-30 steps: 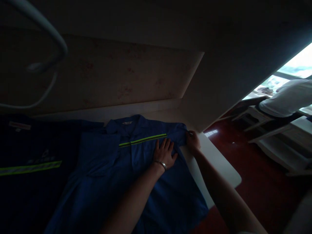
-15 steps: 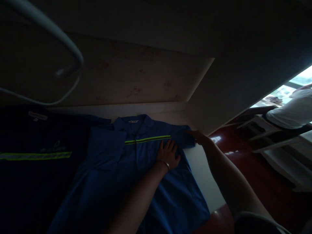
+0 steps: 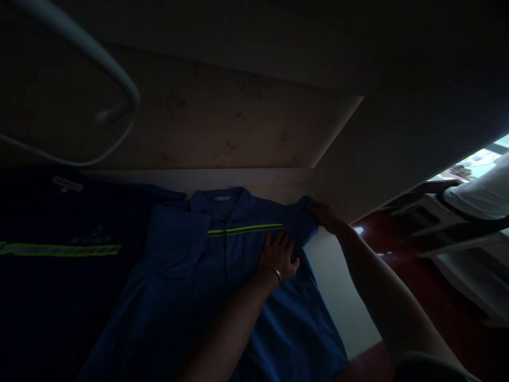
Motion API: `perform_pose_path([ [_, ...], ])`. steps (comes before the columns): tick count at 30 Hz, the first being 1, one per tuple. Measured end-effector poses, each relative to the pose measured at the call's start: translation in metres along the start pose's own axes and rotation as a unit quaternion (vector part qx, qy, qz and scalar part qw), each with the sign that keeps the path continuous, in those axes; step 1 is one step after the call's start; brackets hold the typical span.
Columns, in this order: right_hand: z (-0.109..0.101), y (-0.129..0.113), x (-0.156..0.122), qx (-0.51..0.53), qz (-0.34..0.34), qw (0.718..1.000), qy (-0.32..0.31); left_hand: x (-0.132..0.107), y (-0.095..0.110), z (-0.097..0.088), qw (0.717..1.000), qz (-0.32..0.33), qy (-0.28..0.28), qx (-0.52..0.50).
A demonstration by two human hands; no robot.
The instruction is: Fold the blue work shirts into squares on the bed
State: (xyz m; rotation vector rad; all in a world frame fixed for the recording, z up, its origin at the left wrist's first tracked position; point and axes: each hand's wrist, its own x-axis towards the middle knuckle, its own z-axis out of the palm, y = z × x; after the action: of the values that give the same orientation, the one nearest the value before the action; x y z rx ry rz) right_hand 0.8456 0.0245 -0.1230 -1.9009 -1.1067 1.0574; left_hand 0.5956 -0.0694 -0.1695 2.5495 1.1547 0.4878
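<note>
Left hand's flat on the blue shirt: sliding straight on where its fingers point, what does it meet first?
The right end of the reflective stripe on the blue shirt, just beyond the left hand; past it lies shoulder fabric, then probably the wall, though depth is unclear.

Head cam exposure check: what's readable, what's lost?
Head view: heavily underexposed, bright window strip far right blown out; blue work shirt with yellow-green reflective stripe and flat left hand readable; right hand at its sleeve, grip lost in shadow; pale curved tube top left blurred.
</note>
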Motion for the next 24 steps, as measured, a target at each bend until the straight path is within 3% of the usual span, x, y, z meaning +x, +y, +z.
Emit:
perform_pose_path([
  [4, -0.024, 0.01, -0.02, 0.002, 0.082, 0.995, -0.062, 0.001, 0.0, 0.0, 1.0, 0.0, -0.004, -0.006],
  [7, -0.037, 0.03, -0.041, 0.015, 0.07, 0.993, -0.098, 0.001, 0.0, 0.001, 1.0, -0.004, -0.001, -0.012],
  [15, -0.028, 0.054, -0.074, -0.031, 0.035, 0.992, -0.119, 0.001, 0.0, 0.003, 1.0, -0.004, 0.009, -0.01],
  [19, -0.022, 0.053, -0.08, 0.109, 0.012, 0.992, -0.06, 0.001, 0.0, 0.004, 1.0, -0.004, 0.012, -0.01],
  [24, -0.012, 0.044, -0.097, 0.289, 0.023, 0.957, -0.029, 0.001, 0.0, 0.003, 1.0, -0.002, 0.012, -0.013],
])
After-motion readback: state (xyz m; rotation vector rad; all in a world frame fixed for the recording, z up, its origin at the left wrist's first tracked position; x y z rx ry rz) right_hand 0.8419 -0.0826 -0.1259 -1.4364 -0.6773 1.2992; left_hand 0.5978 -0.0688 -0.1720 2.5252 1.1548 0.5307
